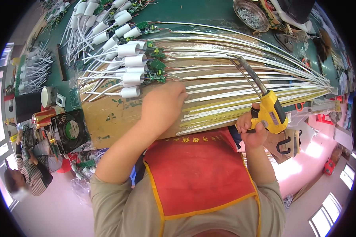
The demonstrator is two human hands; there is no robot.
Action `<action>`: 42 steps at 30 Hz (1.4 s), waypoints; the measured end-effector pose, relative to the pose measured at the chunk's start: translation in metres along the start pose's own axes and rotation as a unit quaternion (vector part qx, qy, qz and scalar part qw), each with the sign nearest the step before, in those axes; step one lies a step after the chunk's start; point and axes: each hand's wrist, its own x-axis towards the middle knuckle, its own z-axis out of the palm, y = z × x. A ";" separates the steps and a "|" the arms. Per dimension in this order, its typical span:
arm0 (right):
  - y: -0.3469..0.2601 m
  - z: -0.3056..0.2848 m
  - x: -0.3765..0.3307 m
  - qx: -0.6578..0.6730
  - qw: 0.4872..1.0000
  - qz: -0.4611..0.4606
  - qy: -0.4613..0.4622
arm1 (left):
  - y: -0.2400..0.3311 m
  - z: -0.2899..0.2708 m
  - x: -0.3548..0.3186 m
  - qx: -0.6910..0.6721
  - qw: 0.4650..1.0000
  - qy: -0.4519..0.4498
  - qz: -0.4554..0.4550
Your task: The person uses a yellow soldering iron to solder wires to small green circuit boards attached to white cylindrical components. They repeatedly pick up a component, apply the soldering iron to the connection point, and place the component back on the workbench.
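Gripping a yellow soldering gun (272, 114) in the right hand (251, 128), with thumb and fingers wrapped round it, and slanting its metal barrel (253, 76) up and leftward above the fan of white strips (217, 85). Cannot tell from this view whether touching any strip with the tip (234, 57). Curling the left hand (166, 100), back upward, by the left ends of the strips, just short of the green circuit boards (157, 65); cannot see the fingertips, so cannot tell whether pinching a strip or nothing.

Could scorch the wrong strip by dipping or swinging the barrel among so many close-laid ones. Could burn the left fingers, too, by bringing a probably hot tip across to the boards without clearing them first. Might pull the thin wires (171, 74) off the boards by tugging at a strip or dragging the left hand through. Might also roll the white cylinders (134, 60), crowded beyond the left hand, and twist the boards along with them.

Farther out, could singe the brown panel (95, 112) by resting the barrel there, or snag trailing white cables (103, 94) on the black fan (71, 130) by shoving the heap leftward.
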 end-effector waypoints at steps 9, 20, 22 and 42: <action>0.000 0.000 -0.003 0.002 1.000 0.002 -0.004 | -0.006 0.002 -0.015 0.135 0.987 0.062 0.068; -0.002 0.015 -0.006 -0.003 0.998 0.037 -0.050 | -0.001 0.012 -0.047 0.149 0.975 0.071 0.146; 0.000 0.014 -0.008 -0.006 0.998 0.043 -0.047 | -0.001 0.005 -0.046 0.132 0.975 0.091 0.152; 0.003 0.016 -0.001 -0.011 0.998 0.031 -0.049 | -0.192 -0.182 0.123 -0.040 0.915 0.333 -0.224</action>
